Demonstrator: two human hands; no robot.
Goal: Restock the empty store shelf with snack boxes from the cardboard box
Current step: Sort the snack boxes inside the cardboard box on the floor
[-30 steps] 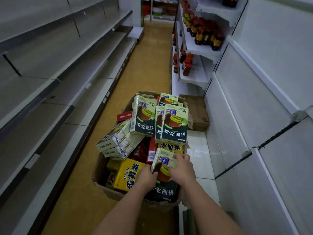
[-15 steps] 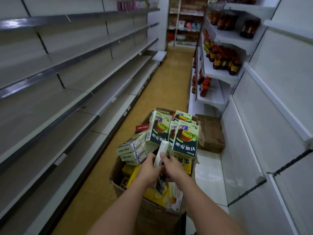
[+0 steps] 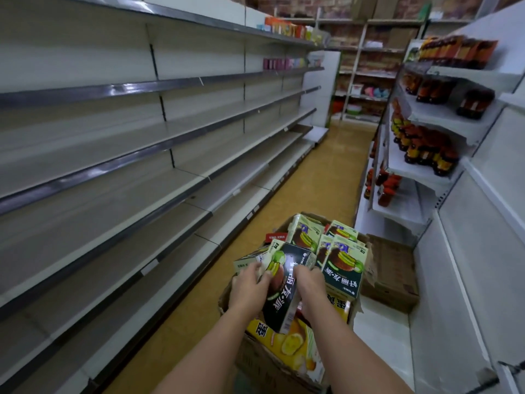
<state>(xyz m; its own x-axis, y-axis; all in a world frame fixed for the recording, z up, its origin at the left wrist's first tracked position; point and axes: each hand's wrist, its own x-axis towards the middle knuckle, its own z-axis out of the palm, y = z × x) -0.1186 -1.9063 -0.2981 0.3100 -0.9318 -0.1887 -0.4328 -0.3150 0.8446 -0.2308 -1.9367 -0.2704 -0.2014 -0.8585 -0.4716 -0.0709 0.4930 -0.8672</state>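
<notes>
- Our left hand [image 3: 248,285] and right hand [image 3: 308,282] both grip one dark green snack box [image 3: 284,288], fingers curled around its upper edges, low in the middle of the frame.
- The snack box is tilted; its long axis runs from upper left down to lower right, toward us.
- It is lifted above the cardboard box [image 3: 227,300], which is heaped with more green boxes and yellow boxes [image 3: 284,339].
- The empty shelf [image 3: 99,200] fills the left of the frame, so our left hand is nearer it; we judge the box must swing left.
</notes>
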